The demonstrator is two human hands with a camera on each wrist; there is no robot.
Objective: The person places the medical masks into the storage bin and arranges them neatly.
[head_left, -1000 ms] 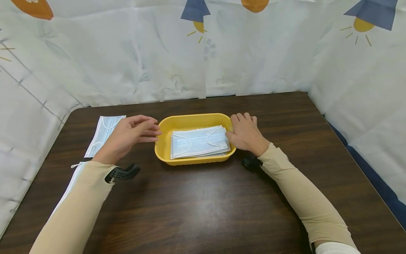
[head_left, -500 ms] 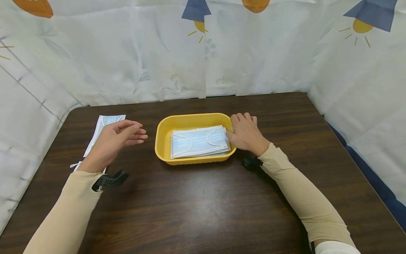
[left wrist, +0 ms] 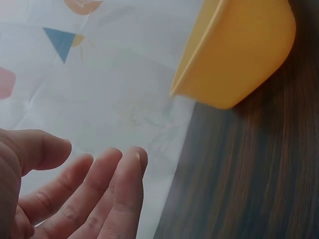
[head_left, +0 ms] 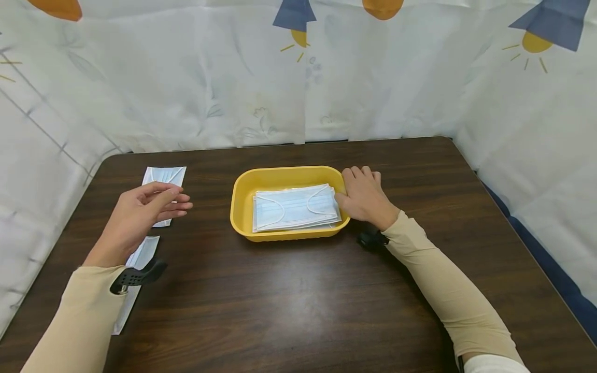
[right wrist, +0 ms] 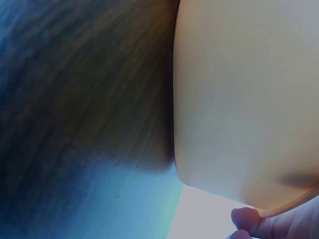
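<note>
A yellow plastic basin [head_left: 242,207] stands on the table, with a stack of light-blue face masks [head_left: 296,207] lying in its right part. My right hand [head_left: 366,197] grips the basin's right rim. In the right wrist view its fingertips [right wrist: 246,219] show at the rim, beside the basin's outer wall [right wrist: 244,99]. Left of the basin my left hand [head_left: 140,215] hovers with relaxed fingers and nothing in it. Beneath and behind it lies a face mask [head_left: 163,176], partly covered by the hand. A second mask [head_left: 127,305] lies nearer, partly hidden under the wrist.
The dark wooden table [head_left: 298,295] has its far edge against a white printed curtain [head_left: 261,88]. In the left wrist view, the basin [left wrist: 244,55] stands apart from the left fingers. A black wrist strap [head_left: 137,274] sits on the left arm.
My left hand has moved from the basin's left rim leftward and slightly nearer, exposing more of the near mask. My right hand stays at the right rim, and the basin has stayed in place.
</note>
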